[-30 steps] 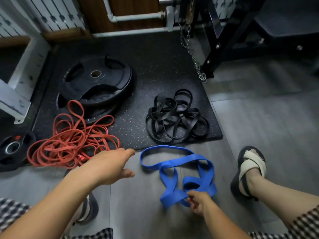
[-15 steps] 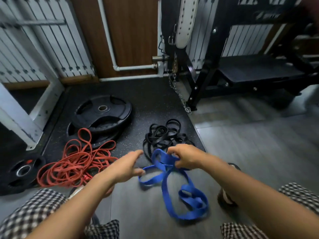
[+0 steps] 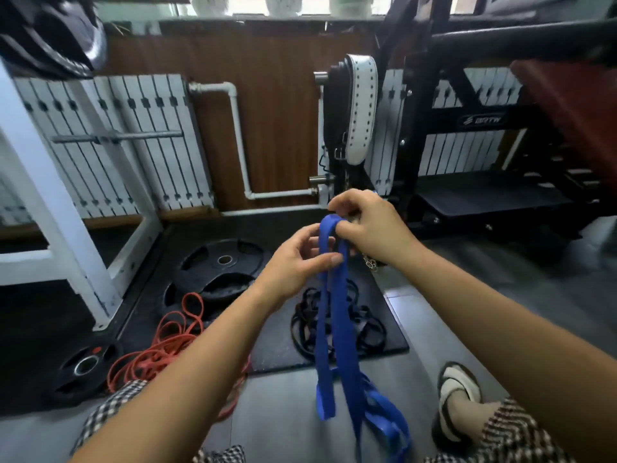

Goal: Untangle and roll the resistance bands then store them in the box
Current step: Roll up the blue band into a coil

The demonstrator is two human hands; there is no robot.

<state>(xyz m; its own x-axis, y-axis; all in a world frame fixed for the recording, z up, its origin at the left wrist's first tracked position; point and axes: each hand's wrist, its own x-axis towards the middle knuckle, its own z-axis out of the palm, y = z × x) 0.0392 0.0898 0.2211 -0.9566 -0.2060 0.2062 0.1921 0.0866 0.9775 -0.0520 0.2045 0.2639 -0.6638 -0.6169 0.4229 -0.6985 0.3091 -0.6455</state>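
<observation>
Probably to let tangles drop out, holding blue band (image 3: 338,315) up off floor (image 3: 467,322): gripped at top fold by right hand (image 3: 372,225), pinched just below by left hand (image 3: 293,264).

One blue band (image 3: 337,329) in dangling loops; tangled red bands (image 3: 160,355) and black bands (image 3: 364,329) below.

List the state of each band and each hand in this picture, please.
Wide blue rubber resistance band: lifted, hanging, lower loops twisted.
Left hand: pinches the blue band.
Right hand: grips the blue band's top loop.
Thin red rubber bands: tangled heap on the floor, untouched.
Black rubber bands: tangled heap on the black mat, untouched.
</observation>
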